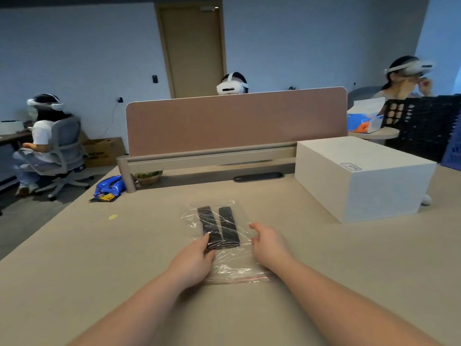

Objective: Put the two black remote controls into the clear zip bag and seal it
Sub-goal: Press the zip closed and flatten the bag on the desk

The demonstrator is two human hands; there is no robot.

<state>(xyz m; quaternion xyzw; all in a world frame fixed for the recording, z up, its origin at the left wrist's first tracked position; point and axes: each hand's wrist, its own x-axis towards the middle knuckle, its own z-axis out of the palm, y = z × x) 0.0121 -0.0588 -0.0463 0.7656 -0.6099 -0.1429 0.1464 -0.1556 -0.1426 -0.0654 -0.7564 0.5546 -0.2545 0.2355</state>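
The left hand (197,258) is covering the near left edge of the clear zip bag (225,248), so whether its fingers are pinching the plastic cannot be told, and the red zip strip is too blurred to judge sealed or not. The bag is lying on a beige desk (99,270), with a white box (361,178) sitting at the far right. Both black remote controls (219,227) are lying side by side inside the bag, between the left hand and the right hand (268,243), which is curling loosely against the bag's right edge, gripping nothing visible.
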